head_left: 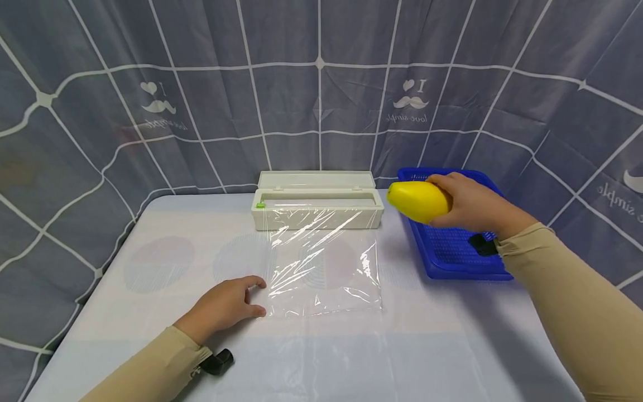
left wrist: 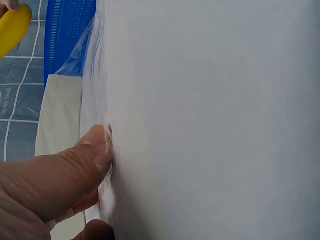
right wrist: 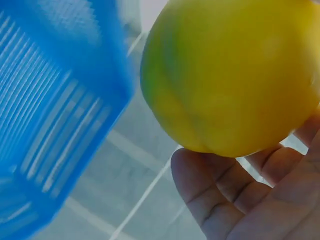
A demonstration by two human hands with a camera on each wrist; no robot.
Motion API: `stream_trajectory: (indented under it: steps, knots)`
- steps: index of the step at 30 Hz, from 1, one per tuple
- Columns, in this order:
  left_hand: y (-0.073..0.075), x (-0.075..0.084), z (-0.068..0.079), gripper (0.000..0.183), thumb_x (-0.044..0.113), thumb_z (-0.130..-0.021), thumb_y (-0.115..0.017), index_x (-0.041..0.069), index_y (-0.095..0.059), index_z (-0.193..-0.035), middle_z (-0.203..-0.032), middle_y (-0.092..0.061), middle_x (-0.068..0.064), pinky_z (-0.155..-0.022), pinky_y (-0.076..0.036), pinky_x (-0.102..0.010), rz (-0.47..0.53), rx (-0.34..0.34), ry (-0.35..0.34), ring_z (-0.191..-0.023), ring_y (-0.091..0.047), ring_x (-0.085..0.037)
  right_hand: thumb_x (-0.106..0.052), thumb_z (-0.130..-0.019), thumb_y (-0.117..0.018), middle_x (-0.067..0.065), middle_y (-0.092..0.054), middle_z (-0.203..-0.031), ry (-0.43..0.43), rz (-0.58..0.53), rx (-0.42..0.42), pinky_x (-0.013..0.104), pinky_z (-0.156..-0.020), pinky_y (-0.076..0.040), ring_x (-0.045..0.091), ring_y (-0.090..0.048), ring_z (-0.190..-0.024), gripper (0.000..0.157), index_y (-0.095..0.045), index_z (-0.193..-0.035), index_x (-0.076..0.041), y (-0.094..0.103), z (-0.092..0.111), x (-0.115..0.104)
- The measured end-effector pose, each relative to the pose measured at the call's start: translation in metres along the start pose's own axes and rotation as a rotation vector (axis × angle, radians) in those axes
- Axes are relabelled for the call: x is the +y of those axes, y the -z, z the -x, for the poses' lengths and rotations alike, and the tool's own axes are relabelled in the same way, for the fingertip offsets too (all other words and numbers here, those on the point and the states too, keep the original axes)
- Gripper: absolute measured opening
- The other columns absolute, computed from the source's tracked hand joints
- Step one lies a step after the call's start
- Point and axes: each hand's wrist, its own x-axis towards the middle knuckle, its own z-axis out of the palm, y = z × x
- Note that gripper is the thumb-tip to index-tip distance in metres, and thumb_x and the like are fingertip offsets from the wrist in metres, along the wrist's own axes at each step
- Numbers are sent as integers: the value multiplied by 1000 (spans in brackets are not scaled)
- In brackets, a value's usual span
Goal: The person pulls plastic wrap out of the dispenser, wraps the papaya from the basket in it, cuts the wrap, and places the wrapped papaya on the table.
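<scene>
A yellow papaya (head_left: pixel 420 202) is held up in my right hand (head_left: pixel 464 204), above the near-left part of a blue basket (head_left: pixel 437 268). In the right wrist view the fingers (right wrist: pixel 200 185) lie along the underside of the smooth, ridged fruit. My left hand (head_left: pixel 221 304) rests on the table at the left edge of a sheet of clear cling film (head_left: pixel 326 279), thumb and forefinger apart. The left wrist view has the thumb (left wrist: pixel 95 150) against the crinkled film edge. The film runs out from a white dispenser box (head_left: pixel 318 219), whose lid (head_left: pixel 316 180) is raised.
A small green slider (head_left: pixel 260 205) sits at the left end of the dispenser. The white patterned tablecloth (head_left: pixel 166 262) covers the table, with a grey checked curtain (head_left: pixel 281 100) behind and at both sides. The basket stands at the right rear of the table.
</scene>
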Motion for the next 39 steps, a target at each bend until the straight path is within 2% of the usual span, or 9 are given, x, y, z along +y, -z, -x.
stream_trajectory:
  steps: [7, 12, 18, 28, 35, 39]
  knots:
    - [1, 1, 2, 56, 34, -81, -90, 20, -68, -131, -80, -58, 2, -64, -42, -32, -1, -1, -1, -69, -52, -15, -28, -78, -88, 12, -59, -127, 117, 7, -23, 49, -93, -52, 30, -56, -108, 77, -55, -146, -17, -35, -9, -50]
    - [1, 1, 2, 55, 34, -82, -90, 20, -68, -131, -81, -59, 2, -64, -42, -32, -2, -5, -2, -70, -52, -15, -28, -75, -88, 11, -61, -126, 196, -5, -37, 47, -94, -53, 27, -57, -107, 78, -56, -146, -16, -64, -19, -74]
    - [0, 0, 2, 55, 33, -82, -90, 20, -68, -130, -80, -58, 2, -64, -42, -32, -6, -2, -3, -70, -52, -15, -29, -74, -88, 10, -61, -130, 250, -3, -77, 45, -98, -53, 26, -58, -112, 81, -56, -147, -17, -98, -30, -99]
    - [1, 1, 0, 57, 34, -81, -90, 22, -67, -132, -82, -59, 1, -65, -42, -33, -26, -14, 17, -71, -52, -16, -33, -76, -91, 7, -62, -122, 300, 1, -111, 43, -101, -53, 25, -57, -111, 77, -58, -144, -18, -138, -45, -121]
    - [2, 2, 1, 58, 35, -81, -91, 22, -67, -132, -82, -59, 1, -65, -42, -33, -26, -16, 20, -71, -52, -16, -33, -75, -91, 6, -60, -123, 286, -19, -158, 41, -97, -53, 24, -55, -112, 73, -58, -140, -21, -154, -52, -127]
    - [2, 2, 1, 58, 35, -81, -91, 21, -67, -132, -81, -59, 1, -64, -42, -33, -26, -14, 17, -71, -52, -16, -33, -77, -90, 8, -60, -128, 280, -11, -181, 41, -99, -53, 25, -54, -116, 75, -57, -143, -21, -158, -54, -128]
